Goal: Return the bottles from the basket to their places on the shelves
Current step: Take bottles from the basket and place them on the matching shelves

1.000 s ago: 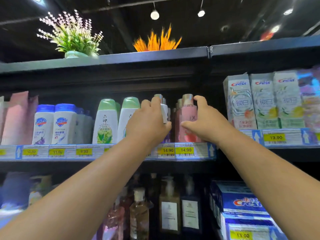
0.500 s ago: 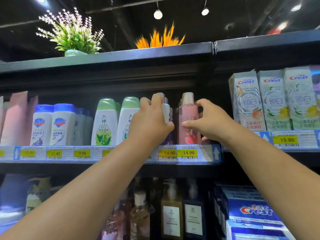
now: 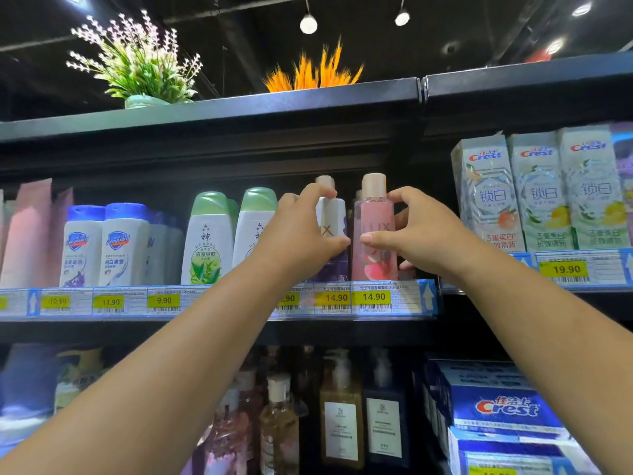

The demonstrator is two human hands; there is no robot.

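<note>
Setting two bottles upright at the centre of the frame, I should seat each base flat behind the price rail, labels facing out, and let go only once neither leans. My left hand (image 3: 301,231) curls round the white and purple bottle (image 3: 334,217), thumb in front, forefinger at its neck. My right hand (image 3: 423,234) grips the pink bottle (image 3: 375,214) likewise. Both bottles stand just beside each other on the middle shelf (image 3: 102,329), above yellow price tags (image 3: 373,297).

Small ceiling spotlights (image 3: 308,24) glare against a dark ceiling. The middle shelf (image 3: 219,332) is brightly lit. The bottles below (image 3: 339,423) sit dim, perhaps slightly blurred. Shelf lines bow near the edges.
</note>
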